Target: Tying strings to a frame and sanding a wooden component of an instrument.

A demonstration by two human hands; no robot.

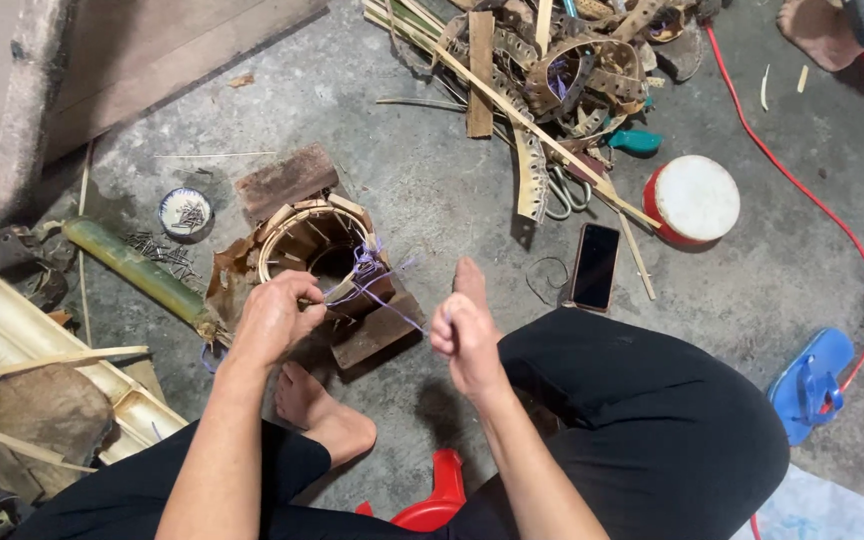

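Bamboo basket frame (314, 245), small and round, upright on the concrete floor (432, 190) just ahead of the bare feet, mouth open to the camera, axis vertical. Braced by wooden blocks (377, 330) at the near side, apparently to keep it steady under pull. Left hand (274, 318) closed on the near rim, pinching purple cord (377, 290) against the weave. Right hand (464, 340) fisted around the cord's free end, drawn taut toward the right knee; cord run roughly level, rim to fist. Green bamboo pole (137, 270) lying diagonally left of the frame, tin of nails (185, 212) beyond it. Dark phone (594, 266), red drum-shaped container (692, 200), offcut pile (552, 70) well apart, right and rear.
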